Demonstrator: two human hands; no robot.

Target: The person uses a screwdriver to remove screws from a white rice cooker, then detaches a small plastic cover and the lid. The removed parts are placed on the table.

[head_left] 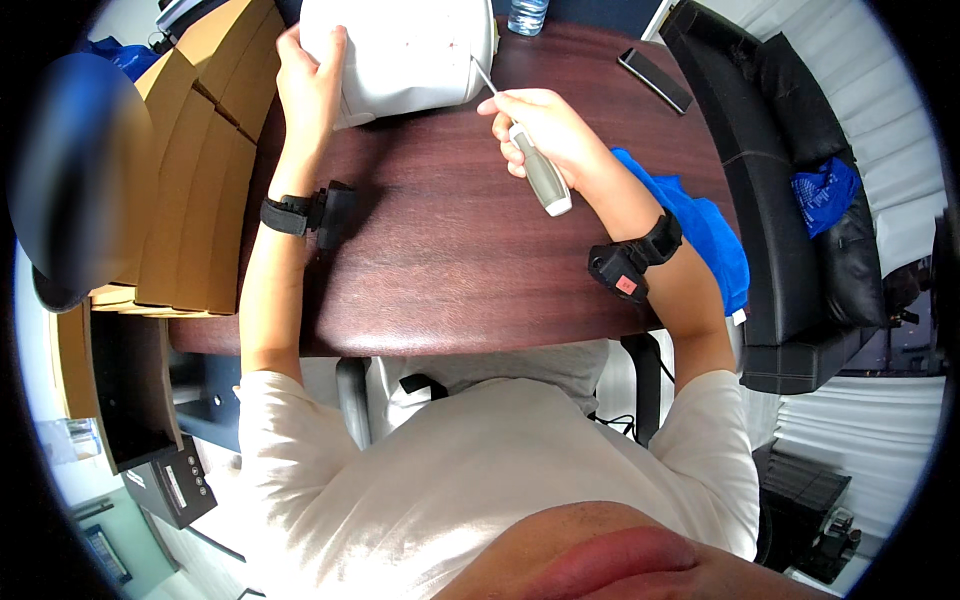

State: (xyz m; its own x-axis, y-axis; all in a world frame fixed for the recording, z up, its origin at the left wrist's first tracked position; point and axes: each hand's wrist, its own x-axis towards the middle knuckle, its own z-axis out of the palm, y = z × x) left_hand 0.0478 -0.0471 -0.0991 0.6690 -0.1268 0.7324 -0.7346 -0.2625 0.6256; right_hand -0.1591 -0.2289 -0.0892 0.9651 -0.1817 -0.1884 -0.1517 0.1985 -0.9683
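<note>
At left, tan cardboard boxes [195, 190]; then left hand [312, 78], part-open against a smooth, rounded white casing [415, 55], top cut off, on the surface [440, 260]; right hand [548, 122], curled round a grey-and-white screwdriver [543, 172], tip hard to make out beside the casing's right edge; pink wrist label [626, 285], print unclear.

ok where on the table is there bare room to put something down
Widest: the tabletop between the forearms, nearer than the white casing. Another: between the right hand and phone. Crowded: left, by cardboard boxes; right, by blue cloth.
</note>
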